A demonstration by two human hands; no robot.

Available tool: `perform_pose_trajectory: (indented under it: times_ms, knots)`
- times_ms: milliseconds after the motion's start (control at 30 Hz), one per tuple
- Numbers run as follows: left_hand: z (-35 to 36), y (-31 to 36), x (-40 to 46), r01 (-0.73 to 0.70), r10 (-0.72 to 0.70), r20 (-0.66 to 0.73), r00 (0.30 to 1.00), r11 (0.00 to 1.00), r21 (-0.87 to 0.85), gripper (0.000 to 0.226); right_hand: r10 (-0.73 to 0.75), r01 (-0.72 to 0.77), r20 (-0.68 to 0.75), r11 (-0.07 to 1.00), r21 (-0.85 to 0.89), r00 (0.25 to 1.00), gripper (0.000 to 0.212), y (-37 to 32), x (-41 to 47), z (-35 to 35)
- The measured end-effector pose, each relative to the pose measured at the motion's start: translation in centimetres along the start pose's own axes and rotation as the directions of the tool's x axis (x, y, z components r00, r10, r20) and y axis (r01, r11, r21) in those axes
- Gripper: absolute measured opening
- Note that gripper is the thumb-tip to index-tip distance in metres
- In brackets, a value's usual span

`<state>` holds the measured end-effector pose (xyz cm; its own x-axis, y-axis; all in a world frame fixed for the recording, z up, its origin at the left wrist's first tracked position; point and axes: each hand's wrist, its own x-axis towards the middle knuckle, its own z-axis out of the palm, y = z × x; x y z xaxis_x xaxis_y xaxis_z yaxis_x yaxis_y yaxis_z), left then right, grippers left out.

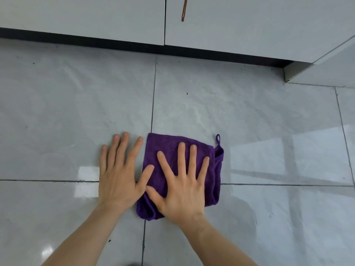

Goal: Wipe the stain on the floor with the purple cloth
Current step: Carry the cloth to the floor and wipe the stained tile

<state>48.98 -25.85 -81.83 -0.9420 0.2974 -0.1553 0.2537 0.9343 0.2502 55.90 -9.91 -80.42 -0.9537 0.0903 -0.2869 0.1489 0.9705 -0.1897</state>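
Note:
A folded purple cloth [165, 148] with a small hanging loop at its top right corner lies flat on the grey tiled floor [76, 102], over a crossing of grout lines. My right hand [182, 187] rests palm-down on the cloth with its fingers spread, not curled around it. My left hand [119, 175] lies flat on the bare tile just left of the cloth, its thumb touching the cloth's left edge. Any stain under the cloth is hidden. A tiny dark speck [187, 93] sits on the tile beyond the cloth.
White cabinet doors [96, 16] with a dark recessed kickboard run along the far side. A brown drip streak [184, 10] runs down one door. Another white panel [326, 68] juts out at the right. Glossy tiles reflect window light at the right.

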Motion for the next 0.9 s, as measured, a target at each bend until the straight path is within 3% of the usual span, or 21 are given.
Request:
perform_pose_trajectory:
  times_ms: [167,333,500,600,767,900]
  knots:
    - [-0.8,1.1,-0.3,-0.114,0.114,0.009,0.993,0.993,0.008,0.07,-0.018,0.017,0.016,0.999,0.051,1.0,0.083,0.1,-1.8,0.1]
    - [-1.9,2.3,-1.5,-0.264,0.265,0.008,0.964,0.961,-0.078,0.071,-0.021,0.036,-0.093,0.985,0.166,0.995,0.077,2.6,-3.8,-0.7]
    - [-1.1,3.3,-4.9,-0.457,0.463,0.175,0.869,0.886,-0.074,0.077,-0.201,0.211,-0.135,0.975,0.066,0.97,0.06,7.2,-7.5,0.4]
    - [-0.5,3.4,-6.3,-0.481,0.472,0.246,0.846,0.876,-0.027,0.072,-0.263,0.272,-0.13,0.961,0.054,0.956,0.057,8.5,-7.9,0.4]
    - [-1.1,3.9,-7.0,-0.458,0.445,0.228,0.866,0.889,0.005,0.07,-0.295,0.305,-0.103,0.946,0.107,0.95,0.059,9.8,-8.2,-0.5]
    - [-1.8,3.7,-7.1,-0.519,0.493,0.265,0.829,0.854,0.038,0.075,-0.312,0.316,-0.055,0.945,0.084,0.948,0.056,10.8,-9.2,-1.7]
